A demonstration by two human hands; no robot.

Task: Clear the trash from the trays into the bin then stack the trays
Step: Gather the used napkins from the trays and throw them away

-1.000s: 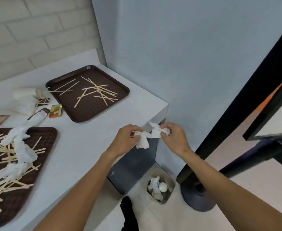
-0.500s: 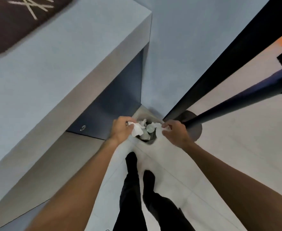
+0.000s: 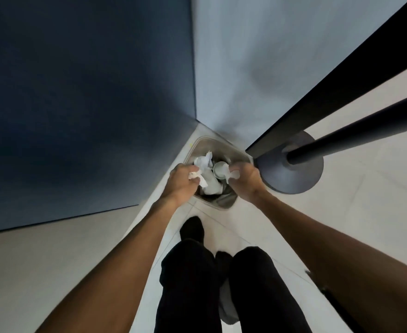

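Two hands (image 3: 180, 182) (image 3: 245, 181); two held tissues (image 3: 195, 175) (image 3: 234, 174); one bin (image 3: 230, 150); one cup (image 3: 219, 169); one pole stand (image 3: 291, 175).

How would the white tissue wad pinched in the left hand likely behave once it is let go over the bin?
Probably floppy and very light: the tissue wad looks crumpled and hangs limp from the left hand. It would likely fall softly without rolling. The bin appears to sit right beneath it, so it should land inside.
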